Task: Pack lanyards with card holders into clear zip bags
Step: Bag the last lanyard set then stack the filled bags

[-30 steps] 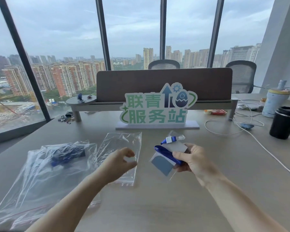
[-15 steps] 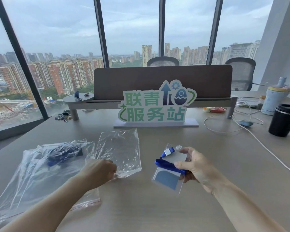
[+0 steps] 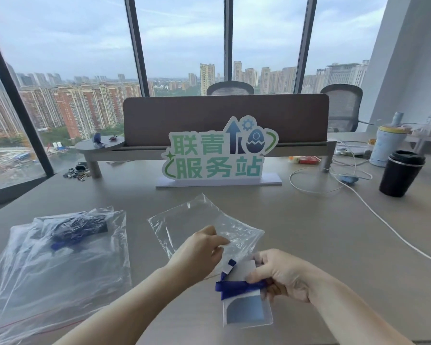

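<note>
Plastic crinkles under my left hand (image 3: 199, 255) — thumb and forefinger pinch the near edge of a clear zip bag (image 3: 204, 227), lifting that edge off the table (image 3: 309, 245) while its far corner tilts up toward the sign (image 3: 220, 151). My right hand (image 3: 281, 275) is closed around a card holder (image 3: 246, 312), with a blue lanyard (image 3: 237, 286) wound across its middle and trapped under my fingers (image 3: 259, 272). The holder hangs just beside the bag's near edge, its lower half showing a blue-grey card through the clear sleeve; its top end meets the bag's edge, though I cannot tell whether it is inside.

To my left, a heap of larger clear bags (image 3: 57, 265) lies flat on the table, red zip strips along the near edges — dark blue lanyards show through the topmost one. Farther back on the right stand a black lidded cup (image 3: 401, 173) and a pale bottle (image 3: 387, 145), with a white cable (image 3: 373, 212) trailing across the table toward the right edge. A bunch of keys (image 3: 76, 173) sits near the window on the left.
</note>
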